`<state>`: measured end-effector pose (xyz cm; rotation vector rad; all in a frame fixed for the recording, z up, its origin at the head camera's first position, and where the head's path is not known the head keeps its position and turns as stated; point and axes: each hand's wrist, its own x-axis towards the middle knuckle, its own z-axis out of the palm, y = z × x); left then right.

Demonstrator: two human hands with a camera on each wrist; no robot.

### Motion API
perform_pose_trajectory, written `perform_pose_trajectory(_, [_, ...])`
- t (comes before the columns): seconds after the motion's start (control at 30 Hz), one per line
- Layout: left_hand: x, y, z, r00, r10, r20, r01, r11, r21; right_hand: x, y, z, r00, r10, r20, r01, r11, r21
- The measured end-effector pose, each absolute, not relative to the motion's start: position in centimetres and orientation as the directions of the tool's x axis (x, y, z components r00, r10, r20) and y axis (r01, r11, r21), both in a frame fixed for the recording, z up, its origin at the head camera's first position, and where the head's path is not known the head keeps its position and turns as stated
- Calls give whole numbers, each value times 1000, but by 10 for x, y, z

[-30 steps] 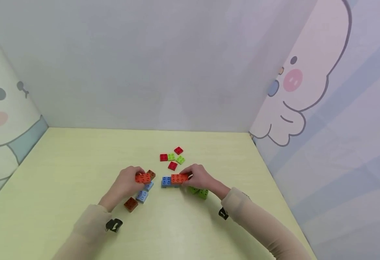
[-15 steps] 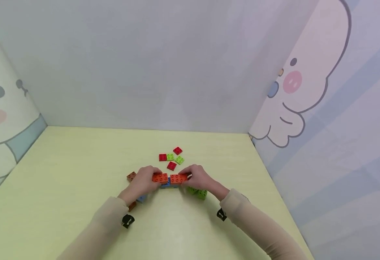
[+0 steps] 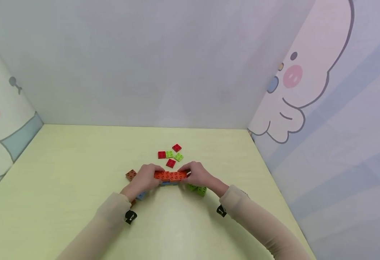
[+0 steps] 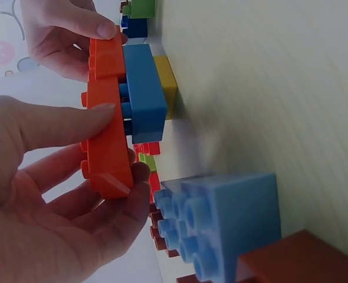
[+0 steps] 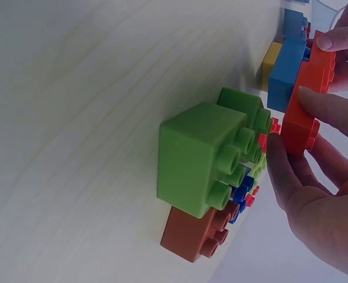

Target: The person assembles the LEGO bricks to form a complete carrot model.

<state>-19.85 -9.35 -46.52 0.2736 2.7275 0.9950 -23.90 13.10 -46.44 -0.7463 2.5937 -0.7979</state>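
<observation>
My left hand (image 3: 146,177) pinches an orange-red toy building brick (image 4: 108,144) between thumb and fingers. It lies over one end of a blue brick (image 4: 145,97), whose studs show in the gap between them. At the other end, my right hand (image 3: 198,175) grips a second orange-red brick (image 5: 298,124), which sits on the blue one. The two orange-red bricks stand end to end in a row. Beneath the blue brick is a yellow brick (image 4: 167,82), close to the table (image 3: 177,231).
Light-blue bricks (image 4: 245,218) and brown bricks (image 3: 131,175) lie beside my left hand. Green bricks (image 5: 197,159) and a brown brick (image 5: 189,236) are by my right. Farther back lie thin red plates (image 3: 176,147) and light-green plates (image 3: 178,157). A wall (image 3: 144,72) stands behind.
My left hand has carried its orange-red brick rightward from beside the light-blue bricks to above the blue brick, up against the other orange-red brick. My right hand has stayed nearly still.
</observation>
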Motion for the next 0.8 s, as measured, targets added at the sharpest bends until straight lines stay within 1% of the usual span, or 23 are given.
perform_pose_trajectory(0.4, [-199, -94, -464, -958, 243, -152, 90, 759, 645, -240, 131, -467, -806, -574, -145, -388, 697, -603])
perform_pose_trajectory(0.8, [-200, -94, -464, -955, 263, -135, 121, 764, 634, -239, 130, -468, -810, -570, -141, -386, 698, -604])
